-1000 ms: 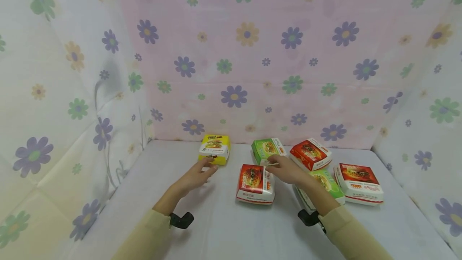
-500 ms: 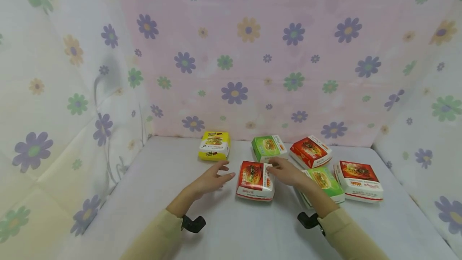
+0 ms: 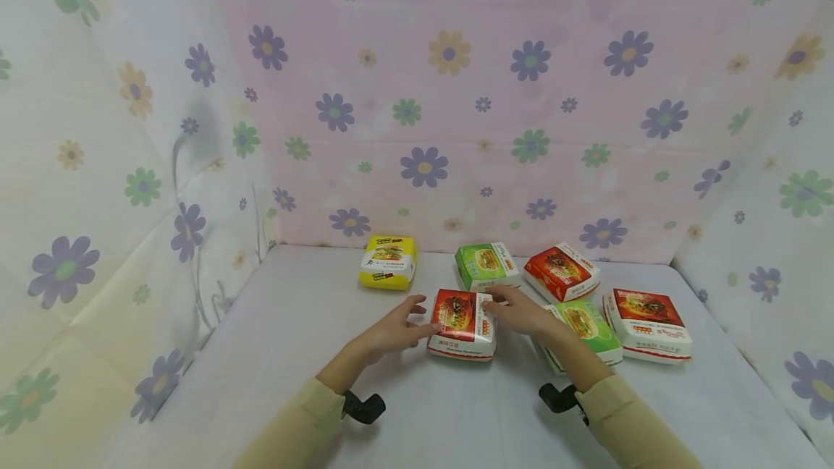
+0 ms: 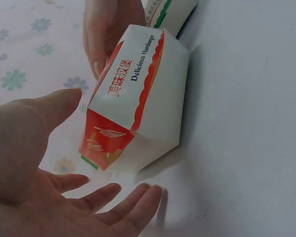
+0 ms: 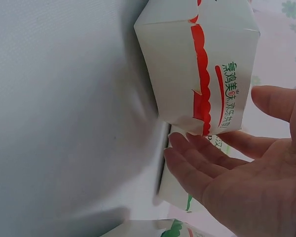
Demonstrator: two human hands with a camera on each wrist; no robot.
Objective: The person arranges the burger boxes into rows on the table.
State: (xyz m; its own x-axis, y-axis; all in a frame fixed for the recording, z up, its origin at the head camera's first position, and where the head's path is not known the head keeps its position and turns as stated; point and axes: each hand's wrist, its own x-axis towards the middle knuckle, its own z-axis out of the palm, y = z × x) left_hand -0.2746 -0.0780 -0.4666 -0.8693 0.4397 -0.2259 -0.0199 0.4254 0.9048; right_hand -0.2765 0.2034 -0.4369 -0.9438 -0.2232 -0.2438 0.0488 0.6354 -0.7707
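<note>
A red-and-white hamburger box (image 3: 460,331) stands on the table between my two hands. My left hand (image 3: 394,330) is at its left side, thumb and fingers spread; in the left wrist view a gap shows between the fingers and the box's side. My right hand (image 3: 517,310) lies at the box's right rear, thumb near the top edge. From the right wrist view, that hand's fingers (image 5: 197,168) extend loosely along the white side of the box (image 5: 187,64), fingertips right at its far corner.
Behind stand a yellow hamburger box (image 3: 389,263) and a green one (image 3: 482,266). To the right are a red box (image 3: 562,273), a second green box (image 3: 586,328) and another red-and-white box (image 3: 648,326). Flowered cloth (image 3: 423,93) walls the white table (image 3: 306,273) behind and on both sides.
My left hand has moved from the yellow box rightward and nearer, to the left side of the red-and-white box. My right hand has stayed by that box's right side.
</note>
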